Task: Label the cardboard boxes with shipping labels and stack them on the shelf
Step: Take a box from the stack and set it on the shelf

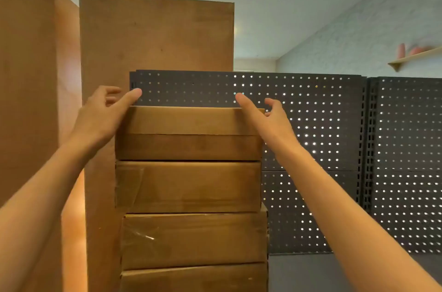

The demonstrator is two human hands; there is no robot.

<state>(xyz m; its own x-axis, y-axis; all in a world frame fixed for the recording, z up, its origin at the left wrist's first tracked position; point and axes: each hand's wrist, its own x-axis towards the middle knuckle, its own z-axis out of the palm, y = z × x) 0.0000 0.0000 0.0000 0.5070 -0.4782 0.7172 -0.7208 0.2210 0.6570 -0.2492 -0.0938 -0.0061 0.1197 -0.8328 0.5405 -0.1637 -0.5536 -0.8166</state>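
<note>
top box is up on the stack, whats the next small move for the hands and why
Probably draw both hands back off the top box. It already lies flat on the stack, roughly flush with the box below. The left hand only has its thumb at the left corner, and the right hand is open at the right corner.

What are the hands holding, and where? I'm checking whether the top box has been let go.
Nothing is gripped. Both the left hand and the right hand are open at the upper corners of the top box, thumbs touching its top edge.
</note>
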